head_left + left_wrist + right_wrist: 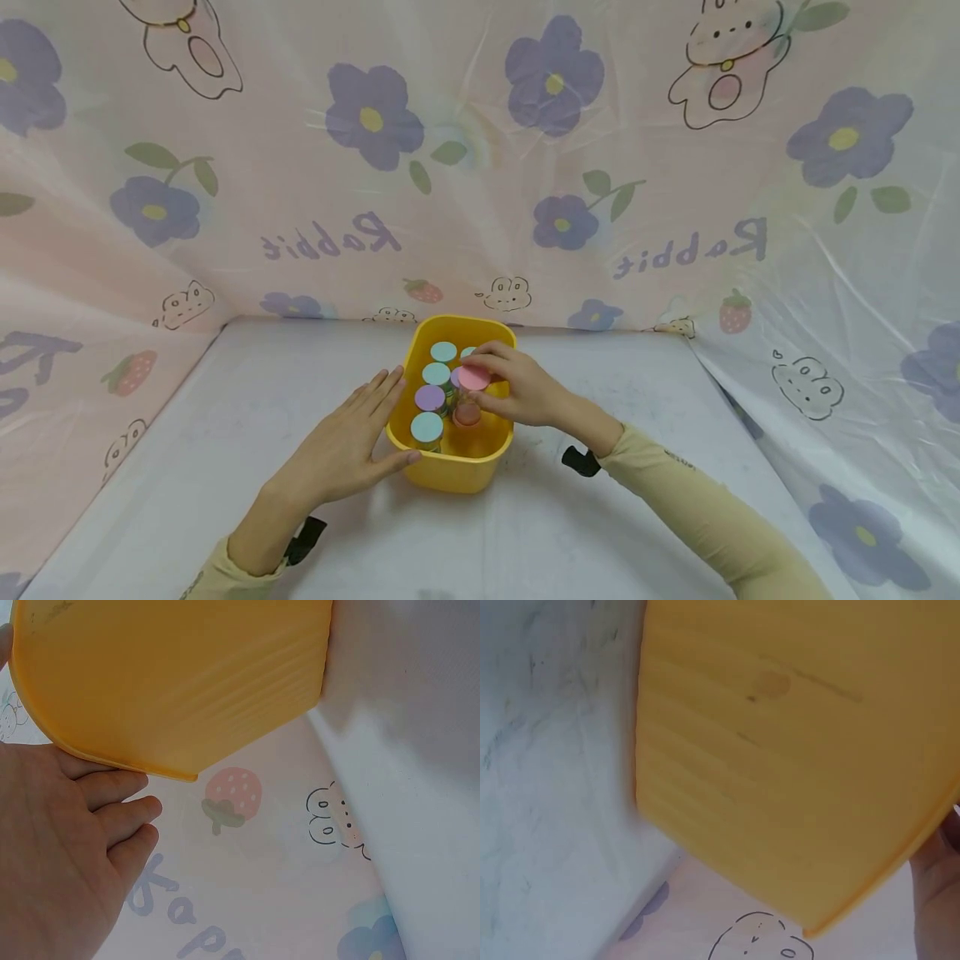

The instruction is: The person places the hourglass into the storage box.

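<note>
A yellow plastic bin (450, 477) stands on the white table and holds several small round jars with pale blue and purple lids, such as a blue-lidded jar (427, 427) near its front. Over the bin's right side my right hand (528, 387) pinches a small clear jar with a pink lid (473, 378) between thumb and fingers. In the right wrist view the bin's wall hides that jar. My left hand (341, 446) rests at the left rim with straight fingers. The left wrist view shows its fingers (124, 817) along the outside of the rim.
White cloth covers the table (330, 350) beneath the bin. A pinkish curtain (465, 208) printed with flowers, rabbits and strawberries hangs behind and along both sides. Black straps (306, 540) show at the wrists.
</note>
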`<state>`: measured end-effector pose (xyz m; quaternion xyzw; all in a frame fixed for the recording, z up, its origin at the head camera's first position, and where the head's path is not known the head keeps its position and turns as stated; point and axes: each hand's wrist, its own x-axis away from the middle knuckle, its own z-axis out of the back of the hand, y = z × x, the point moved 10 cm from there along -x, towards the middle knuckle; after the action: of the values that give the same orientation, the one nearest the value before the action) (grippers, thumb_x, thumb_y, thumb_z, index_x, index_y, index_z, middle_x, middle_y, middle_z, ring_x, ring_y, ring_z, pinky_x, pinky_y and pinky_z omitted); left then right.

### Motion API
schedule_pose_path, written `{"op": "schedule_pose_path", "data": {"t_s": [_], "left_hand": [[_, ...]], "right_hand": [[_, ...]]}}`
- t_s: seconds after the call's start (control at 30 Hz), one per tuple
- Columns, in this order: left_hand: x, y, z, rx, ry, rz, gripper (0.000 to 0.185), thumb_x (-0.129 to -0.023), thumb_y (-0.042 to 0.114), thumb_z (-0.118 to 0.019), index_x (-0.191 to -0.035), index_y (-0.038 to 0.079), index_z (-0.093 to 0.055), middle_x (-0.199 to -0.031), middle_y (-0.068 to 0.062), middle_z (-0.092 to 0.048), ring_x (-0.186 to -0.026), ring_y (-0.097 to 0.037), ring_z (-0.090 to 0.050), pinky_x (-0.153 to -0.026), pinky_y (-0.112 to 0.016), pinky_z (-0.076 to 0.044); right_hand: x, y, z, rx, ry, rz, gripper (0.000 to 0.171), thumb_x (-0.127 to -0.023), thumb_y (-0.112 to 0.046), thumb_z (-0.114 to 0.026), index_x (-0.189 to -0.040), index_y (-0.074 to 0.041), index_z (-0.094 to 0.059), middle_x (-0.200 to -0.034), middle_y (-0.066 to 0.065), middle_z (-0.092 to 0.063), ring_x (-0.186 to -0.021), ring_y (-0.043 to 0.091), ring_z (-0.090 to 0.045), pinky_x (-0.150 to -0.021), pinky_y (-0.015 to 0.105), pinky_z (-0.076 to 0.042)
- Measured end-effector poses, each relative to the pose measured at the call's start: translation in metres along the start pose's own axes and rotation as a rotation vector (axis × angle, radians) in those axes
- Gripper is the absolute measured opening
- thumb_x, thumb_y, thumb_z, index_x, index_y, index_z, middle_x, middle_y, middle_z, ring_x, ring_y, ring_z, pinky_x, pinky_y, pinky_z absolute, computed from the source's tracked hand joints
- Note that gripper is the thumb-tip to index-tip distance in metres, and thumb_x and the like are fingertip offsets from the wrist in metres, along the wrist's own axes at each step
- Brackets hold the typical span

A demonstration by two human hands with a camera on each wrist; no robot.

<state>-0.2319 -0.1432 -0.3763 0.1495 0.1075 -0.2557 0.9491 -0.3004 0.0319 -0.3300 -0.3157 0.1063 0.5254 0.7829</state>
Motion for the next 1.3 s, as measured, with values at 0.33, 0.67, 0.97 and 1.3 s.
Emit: {"op": "schedule_pose_path", "data": {"t_s": [0.33,0.67,0.97,1.3], "left_hand": [[-0.001,-0.001,-0.001,0.000,-0.008,0.003,0.098,-0.099,0.069,-0.053,-0.164,0.001,-0.027,-0.171,-0.013,-0.023,-0.157,-0.035,-0.023,-0.126,-0.054,-0.026],[-0.001,-0.001,-0.002,0.001,-0.018,0.010,0.101,-0.097,0.072,-0.053,-0.164,0.002,-0.025,-0.172,-0.012,-0.021,-0.158,-0.032,-0.021,-0.127,-0.053,-0.024],[0.000,0.000,-0.001,-0.007,-0.005,-0.008,0.097,-0.099,0.068,-0.053,-0.164,0.002,-0.026,-0.171,-0.013,-0.023,-0.157,-0.034,-0.024,-0.125,-0.056,-0.027],[-0.001,-0.001,-0.002,-0.008,-0.013,-0.001,0.097,-0.099,0.068,-0.053,-0.164,0.002,-0.025,-0.172,-0.013,-0.022,-0.158,-0.034,-0.023,-0.126,-0.055,-0.027]], "right_hand": [[-0.009,0.015,-0.021,-0.078,-0.253,-0.105,0.041,-0.092,-0.010,-0.075,-0.131,0.000,-0.069,-0.125,0.009,-0.064,-0.106,0.017,-0.065,-0.095,0.024,-0.059],[-0.016,0.018,-0.034,-0.015,-0.406,-0.088,0.041,-0.092,-0.014,-0.079,-0.131,-0.003,-0.071,-0.122,0.006,-0.067,-0.103,0.015,-0.064,-0.093,0.023,-0.058],[-0.020,0.018,-0.043,0.059,-0.486,-0.076,0.040,-0.092,-0.018,-0.081,-0.130,-0.010,-0.073,-0.129,0.002,-0.072,-0.115,0.017,-0.063,-0.101,0.028,-0.054],[-0.022,0.019,-0.049,0.098,-0.550,-0.099,0.042,-0.089,-0.028,-0.085,-0.127,-0.015,-0.076,-0.123,-0.007,-0.075,-0.115,0.018,-0.057,-0.105,0.032,-0.049]]}}
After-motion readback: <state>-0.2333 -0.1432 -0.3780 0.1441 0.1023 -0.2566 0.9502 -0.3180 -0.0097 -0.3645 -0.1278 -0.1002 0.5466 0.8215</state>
